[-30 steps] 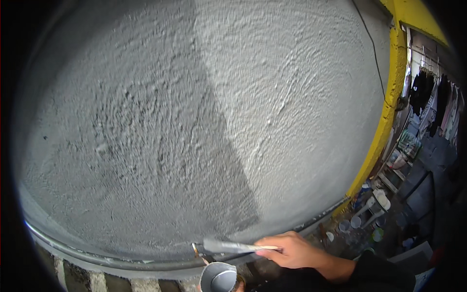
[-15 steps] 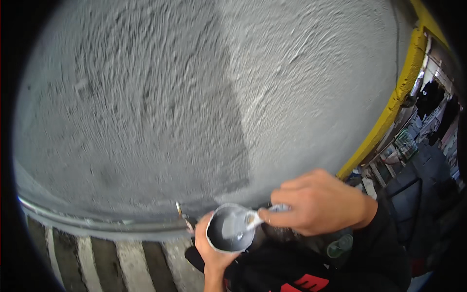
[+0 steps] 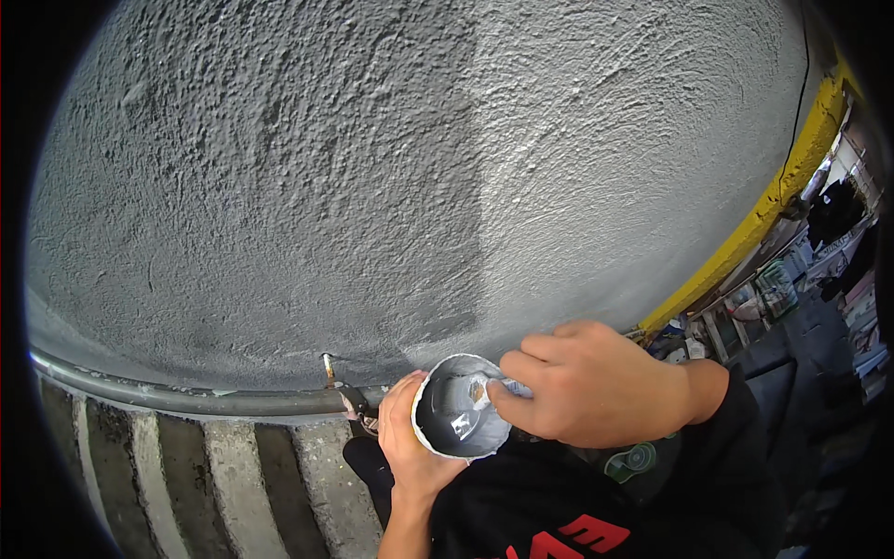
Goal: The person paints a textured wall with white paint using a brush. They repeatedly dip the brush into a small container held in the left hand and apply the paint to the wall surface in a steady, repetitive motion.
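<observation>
My left hand (image 3: pixel 414 452) is wrapped round the side of a round paint cup (image 3: pixel 430 419), its mouth tipped up toward me. Grey paint coats the inside and pools at the bottom. In a closed grip, my right hand (image 3: pixel 596 387) holds a paint-smeared paintbrush (image 3: pixel 479 391) by its handle. The brush end is down inside the cup; its bristles are hard to make out against the paint. Just beyond the cup rises a rough grey wall (image 3: pixel 279 186), darker on the left and lighter on the right.
A grey pipe (image 3: pixel 233 402) runs along the wall's foot, with a short upright stub (image 3: pixel 329 368) beside it. Below lies ridged concrete (image 3: pixel 237 475). A yellow-painted edge (image 3: pixel 736 252) borders the wall at right, with clutter past it. A green plastic container (image 3: pixel 631 461) sits beneath my right forearm.
The cup and my left hand have shifted slightly up and right in view. My right hand has turned, and the brush stands steeper and deeper in the cup.
</observation>
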A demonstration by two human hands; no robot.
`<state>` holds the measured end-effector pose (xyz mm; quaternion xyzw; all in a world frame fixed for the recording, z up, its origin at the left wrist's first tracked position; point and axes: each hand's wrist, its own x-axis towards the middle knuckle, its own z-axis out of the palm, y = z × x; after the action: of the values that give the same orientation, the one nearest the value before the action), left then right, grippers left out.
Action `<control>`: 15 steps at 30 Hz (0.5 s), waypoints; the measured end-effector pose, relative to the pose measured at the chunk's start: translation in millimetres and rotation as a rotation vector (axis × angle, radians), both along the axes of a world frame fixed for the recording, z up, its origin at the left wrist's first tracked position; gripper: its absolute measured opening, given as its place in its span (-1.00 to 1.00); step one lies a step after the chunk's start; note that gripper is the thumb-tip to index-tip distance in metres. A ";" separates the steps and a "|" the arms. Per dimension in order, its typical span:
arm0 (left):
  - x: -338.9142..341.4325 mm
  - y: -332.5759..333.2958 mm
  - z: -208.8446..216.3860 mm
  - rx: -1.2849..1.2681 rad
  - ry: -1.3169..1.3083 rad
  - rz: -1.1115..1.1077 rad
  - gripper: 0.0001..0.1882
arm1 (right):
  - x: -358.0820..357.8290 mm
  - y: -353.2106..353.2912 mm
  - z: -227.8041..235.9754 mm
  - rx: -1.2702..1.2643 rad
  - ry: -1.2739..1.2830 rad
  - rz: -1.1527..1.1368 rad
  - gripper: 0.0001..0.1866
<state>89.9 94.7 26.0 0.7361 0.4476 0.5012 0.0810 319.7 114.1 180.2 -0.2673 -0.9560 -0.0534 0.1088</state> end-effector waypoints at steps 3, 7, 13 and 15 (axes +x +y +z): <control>2.9 -0.6 4.0 0.005 0.013 0.004 0.04 | 3.5 -0.9 -0.7 -0.005 0.015 0.001 -0.69; 0.5 -4.3 2.0 -0.079 0.009 0.003 0.05 | 19.4 -7.2 2.1 0.021 0.156 -0.016 -0.66; 8.6 -5.1 13.9 -0.170 -0.035 -0.077 0.06 | 35.4 -8.0 -10.3 -0.193 0.503 -0.065 -0.73; 12.3 -3.1 17.5 -0.187 -0.061 -0.128 0.07 | 46.3 -6.6 -11.3 -0.478 0.624 -0.014 -0.74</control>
<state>102.2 91.6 43.6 0.7368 0.4417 0.4734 0.1949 366.0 107.4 168.9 -0.2950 -0.8605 0.2541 0.3286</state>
